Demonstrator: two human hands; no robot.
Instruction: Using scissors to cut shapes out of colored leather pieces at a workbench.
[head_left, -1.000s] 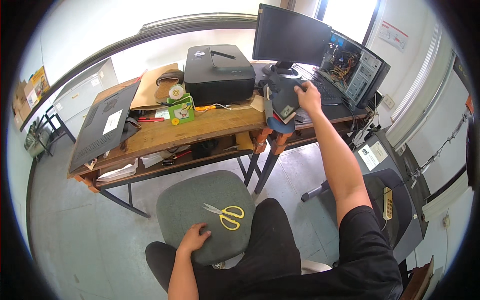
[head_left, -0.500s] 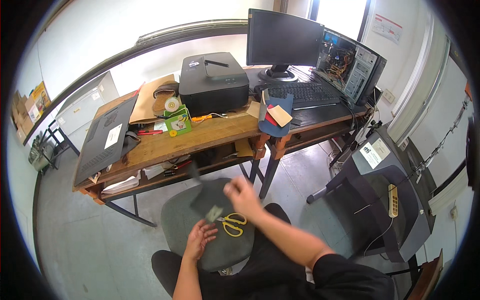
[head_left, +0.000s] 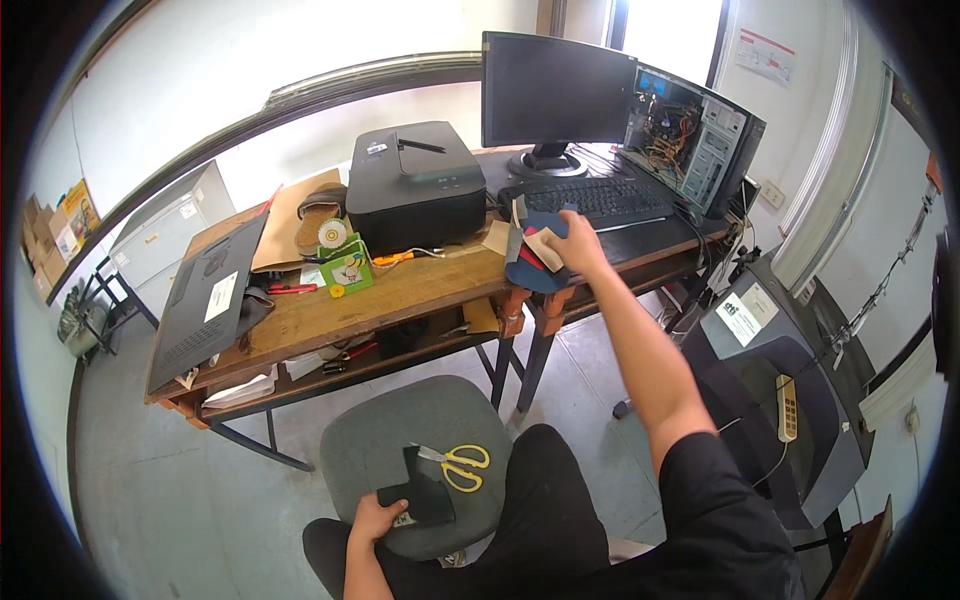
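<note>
On the grey chair seat, my left hand grips the lower edge of a dark, angular flat piece. A small pale patch shows by its fingertips, too small to name. Yellow-handled scissors lie beside it, their blades over the dark piece. My right hand is stretched forward to the desk, its fingers closed on a tan flat piece. That piece rests on a stack with a red piece and a blue sheet. The right fingertips are partly hidden.
Behind the stack are a keyboard, a monitor and an opened computer case. A black printer, a sandal and a green box stand on the wooden desk. A dark plastic chair is at right.
My right hand has moved from above the seat forward to the stack on the desk. The dark piece, blurred above the seat before, now lies on it under my left hand.
</note>
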